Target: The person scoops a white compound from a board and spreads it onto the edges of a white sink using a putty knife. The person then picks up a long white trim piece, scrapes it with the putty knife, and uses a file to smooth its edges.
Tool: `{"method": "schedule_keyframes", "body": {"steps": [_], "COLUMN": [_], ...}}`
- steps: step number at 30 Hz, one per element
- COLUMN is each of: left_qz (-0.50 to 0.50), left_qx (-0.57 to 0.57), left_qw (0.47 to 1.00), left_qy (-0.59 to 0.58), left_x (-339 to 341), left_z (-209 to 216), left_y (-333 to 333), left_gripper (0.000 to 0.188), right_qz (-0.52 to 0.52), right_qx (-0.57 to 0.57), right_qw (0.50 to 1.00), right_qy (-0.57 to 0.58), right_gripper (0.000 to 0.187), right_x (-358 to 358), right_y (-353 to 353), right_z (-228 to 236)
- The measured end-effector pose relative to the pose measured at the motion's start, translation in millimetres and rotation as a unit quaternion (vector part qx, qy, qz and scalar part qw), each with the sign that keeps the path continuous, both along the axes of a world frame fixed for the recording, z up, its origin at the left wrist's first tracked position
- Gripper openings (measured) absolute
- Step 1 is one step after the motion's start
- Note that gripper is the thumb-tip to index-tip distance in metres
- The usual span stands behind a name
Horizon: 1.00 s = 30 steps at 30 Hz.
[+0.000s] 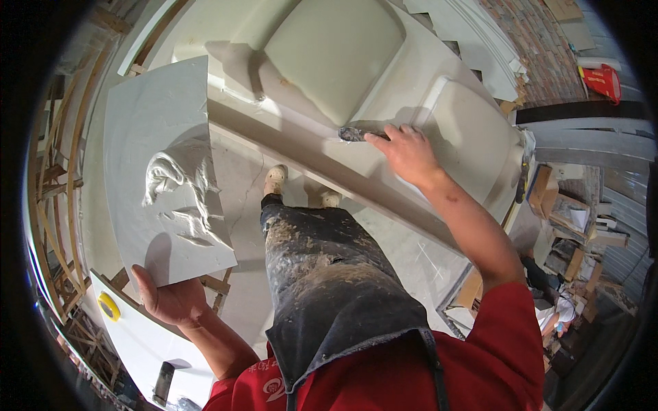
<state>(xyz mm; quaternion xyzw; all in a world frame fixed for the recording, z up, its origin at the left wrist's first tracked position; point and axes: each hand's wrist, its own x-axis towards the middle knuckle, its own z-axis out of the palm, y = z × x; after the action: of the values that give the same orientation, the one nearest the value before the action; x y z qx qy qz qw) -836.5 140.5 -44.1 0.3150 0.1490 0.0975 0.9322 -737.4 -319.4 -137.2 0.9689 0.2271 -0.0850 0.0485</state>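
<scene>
My left hand (171, 298) grips the near edge of a grey board (130, 198), with the thumb on its upper face. A heap of smeared white putty (179, 171) lies on the board along its right side. In my right hand (408, 154) is a putty knife (355, 134) with a dark, stained handle, its fingers closed round it. The knife rests close to a seam of a large cream moulded piece (336, 55), below a raised rounded panel. Its blade is hard to make out at this angle.
A long ledge (322, 171) of the moulded piece runs between it and my legs. At lower left, a white panel (130, 342) carries a yellow tape roll (108, 306) and a dark-handled tool (163, 383). Wooden framing stands far left. Another person (558, 308) is at right among boxes.
</scene>
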Motion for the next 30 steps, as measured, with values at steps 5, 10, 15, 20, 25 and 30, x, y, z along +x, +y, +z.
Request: {"method": "schedule_keyframes", "body": {"steps": [5, 10, 15, 20, 25, 30], "left_qz": [0.009, -0.002, -0.027, -0.099, -0.15, -0.163], "left_qx": [-0.004, -0.019, -0.068, -0.195, -0.265, -0.237], "left_qw": [1.0, 0.999, 0.996, 0.976, 0.952, 0.957], "left_qy": [0.011, 0.026, 0.043, 0.025, -0.013, -0.023], "left_x": [-1.3, -7.8, 1.2, 19.4, 27.6, 36.1], "left_z": [6.5, 14.6, 13.7, 41.1, 45.9, 43.1], "left_y": [-3.3, -18.8, -32.6, -101.5, -133.9, -144.3], "left_gripper": [0.047, 0.044, 0.047, 0.055, 0.057, 0.057], "right_qz": [0.039, -0.162, -0.208, -0.078, -0.079, -0.074], "right_qx": [0.007, 0.066, 0.56, 0.631, 0.659, 0.599], "right_qw": [0.997, 0.978, 0.793, 0.744, 0.744, 0.797], "right_qy": [-0.063, -0.115, 0.12, 0.208, 0.077, -0.019], "right_gripper": [0.046, 0.043, 0.041, 0.041, 0.04, 0.04], "right_x": [27.0, 49.9, 7.4, -46.1, -68.2, -91.5], "right_y": [-21.9, -52.0, 3.5, 28.5, 58.5, 50.0], "right_z": [-4.3, 32.2, 103.4, 160.1, 162.7, 159.1]}}
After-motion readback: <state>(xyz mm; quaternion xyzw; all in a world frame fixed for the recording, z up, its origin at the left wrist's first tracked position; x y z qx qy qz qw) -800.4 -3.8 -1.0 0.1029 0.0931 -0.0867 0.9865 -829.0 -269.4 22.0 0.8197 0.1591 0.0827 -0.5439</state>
